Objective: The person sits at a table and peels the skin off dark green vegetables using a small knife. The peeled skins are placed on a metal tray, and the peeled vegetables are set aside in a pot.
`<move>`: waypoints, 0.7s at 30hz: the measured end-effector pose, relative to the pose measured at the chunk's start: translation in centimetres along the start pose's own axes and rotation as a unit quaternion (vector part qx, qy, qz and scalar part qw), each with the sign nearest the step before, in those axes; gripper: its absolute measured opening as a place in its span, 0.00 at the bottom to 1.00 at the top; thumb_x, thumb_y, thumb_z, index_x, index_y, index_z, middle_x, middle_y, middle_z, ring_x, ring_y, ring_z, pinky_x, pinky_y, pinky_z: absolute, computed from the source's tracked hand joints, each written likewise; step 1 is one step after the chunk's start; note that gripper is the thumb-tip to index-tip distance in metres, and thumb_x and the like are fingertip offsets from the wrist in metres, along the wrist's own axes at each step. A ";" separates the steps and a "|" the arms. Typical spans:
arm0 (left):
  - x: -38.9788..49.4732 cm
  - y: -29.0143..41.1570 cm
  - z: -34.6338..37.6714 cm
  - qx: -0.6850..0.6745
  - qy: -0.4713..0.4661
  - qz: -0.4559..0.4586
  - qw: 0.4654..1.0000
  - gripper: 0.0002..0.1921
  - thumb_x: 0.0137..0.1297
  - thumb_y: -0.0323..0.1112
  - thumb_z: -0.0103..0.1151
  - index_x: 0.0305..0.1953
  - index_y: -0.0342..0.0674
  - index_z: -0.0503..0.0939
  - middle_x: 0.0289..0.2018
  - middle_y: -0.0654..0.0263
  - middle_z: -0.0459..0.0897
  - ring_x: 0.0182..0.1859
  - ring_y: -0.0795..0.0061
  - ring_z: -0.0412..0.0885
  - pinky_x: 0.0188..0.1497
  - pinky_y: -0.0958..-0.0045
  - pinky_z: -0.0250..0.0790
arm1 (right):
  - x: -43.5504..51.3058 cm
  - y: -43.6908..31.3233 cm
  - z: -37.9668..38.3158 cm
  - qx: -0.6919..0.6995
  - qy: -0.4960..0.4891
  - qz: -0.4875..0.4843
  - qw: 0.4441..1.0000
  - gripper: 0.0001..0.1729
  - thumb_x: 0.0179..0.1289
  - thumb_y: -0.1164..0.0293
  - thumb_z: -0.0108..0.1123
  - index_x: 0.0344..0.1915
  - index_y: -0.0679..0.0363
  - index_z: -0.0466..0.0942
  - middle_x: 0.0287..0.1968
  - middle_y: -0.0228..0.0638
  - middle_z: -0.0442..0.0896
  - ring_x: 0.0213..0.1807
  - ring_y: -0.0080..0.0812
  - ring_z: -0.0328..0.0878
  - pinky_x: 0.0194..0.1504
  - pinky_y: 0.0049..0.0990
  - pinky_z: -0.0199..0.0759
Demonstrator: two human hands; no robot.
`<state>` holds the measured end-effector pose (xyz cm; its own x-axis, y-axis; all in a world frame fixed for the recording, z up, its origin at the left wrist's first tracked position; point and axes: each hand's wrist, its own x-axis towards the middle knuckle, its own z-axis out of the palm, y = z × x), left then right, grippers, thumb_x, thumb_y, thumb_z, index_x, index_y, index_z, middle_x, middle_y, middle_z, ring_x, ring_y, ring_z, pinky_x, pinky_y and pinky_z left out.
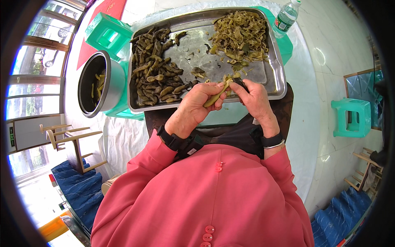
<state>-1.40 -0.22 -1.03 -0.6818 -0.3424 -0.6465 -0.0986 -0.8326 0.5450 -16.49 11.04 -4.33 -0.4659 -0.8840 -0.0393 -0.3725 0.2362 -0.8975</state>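
My left hand (pixel 200 98) holds a yellow-green, tapered shoot or pod (pixel 215 98), its pale, frayed end pointing up and right. Against that end, my right hand (pixel 254 94) pinches a dark piece (pixel 239 82), probably husk. Whether the two are still joined cannot be told. Both hands are over the near edge of a rectangular metal tray (pixel 191 43). On the tray's left side lies a heap of brownish, unpeeled shoots or pods (pixel 154 71). A pile of thin, yellow-brown peelings (pixel 242 35) sits at its far right. Dark scraps and a few loose husks lie between.
Left of the tray, a dark-lined pot (pixel 115 81) contains several yellow-green pieces (pixel 99 86). A water bottle (pixel 285 20) stands by the tray's far right corner. Green plastic stools (pixel 106 34) are around, one (pixel 351 119) farther right. A wooden chair (pixel 75 145) is at left.
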 end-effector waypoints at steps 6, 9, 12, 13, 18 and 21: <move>0.1 0.2 -0.1 0.028 -0.009 0.012 0.999 0.06 0.68 0.30 0.53 0.39 0.33 0.76 0.26 0.64 0.77 0.22 0.79 0.68 0.26 0.77 0.60 | 0.1 0.1 0.1 0.012 -0.012 0.007 1.000 0.29 0.63 0.49 0.61 0.22 0.66 0.74 0.15 0.46 0.71 0.16 0.41 0.66 0.22 0.35 0.61; 0.0 0.4 -0.2 0.044 -0.017 0.013 0.999 0.06 0.68 0.31 0.54 0.38 0.34 0.76 0.25 0.64 0.77 0.19 0.80 0.65 0.26 0.77 0.59 | 0.1 0.3 0.1 0.032 -0.009 0.007 0.999 0.29 0.63 0.49 0.61 0.22 0.66 0.74 0.15 0.45 0.70 0.16 0.40 0.65 0.22 0.34 0.61; 0.0 0.4 -0.3 0.047 -0.023 0.012 0.999 0.06 0.68 0.31 0.54 0.38 0.34 0.76 0.25 0.65 0.76 0.18 0.80 0.63 0.26 0.76 0.59 | 0.1 0.3 0.1 0.030 -0.007 0.004 1.000 0.29 0.63 0.49 0.61 0.22 0.66 0.74 0.14 0.45 0.70 0.16 0.40 0.65 0.22 0.34 0.61; 0.0 0.4 -0.3 0.046 -0.024 0.010 0.999 0.06 0.68 0.31 0.54 0.39 0.34 0.76 0.25 0.65 0.76 0.17 0.80 0.62 0.26 0.76 0.59 | 0.1 0.3 0.1 0.036 -0.008 0.002 0.999 0.29 0.63 0.49 0.61 0.22 0.66 0.74 0.14 0.45 0.70 0.16 0.40 0.65 0.22 0.34 0.61; 0.0 0.5 -0.1 0.019 -0.023 -0.008 1.000 0.06 0.68 0.30 0.53 0.40 0.33 0.76 0.25 0.64 0.76 0.18 0.80 0.62 0.25 0.76 0.58 | 0.1 0.2 0.1 0.048 -0.013 0.011 0.999 0.29 0.63 0.50 0.62 0.21 0.66 0.73 0.14 0.45 0.69 0.16 0.40 0.65 0.22 0.34 0.61; 0.0 0.5 0.0 0.002 -0.021 -0.017 1.000 0.06 0.68 0.29 0.53 0.40 0.32 0.75 0.26 0.63 0.77 0.17 0.80 0.62 0.25 0.76 0.57 | 0.1 0.2 0.1 0.042 -0.015 0.011 0.999 0.28 0.63 0.51 0.62 0.21 0.67 0.73 0.14 0.45 0.69 0.16 0.41 0.65 0.22 0.35 0.60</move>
<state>-1.39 -0.65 -0.75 -0.7084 -0.2942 -0.6415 -0.1251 -0.8422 0.5244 -16.56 10.93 -4.60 -0.4487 -0.8909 -0.0712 -0.2925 0.2217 -0.9302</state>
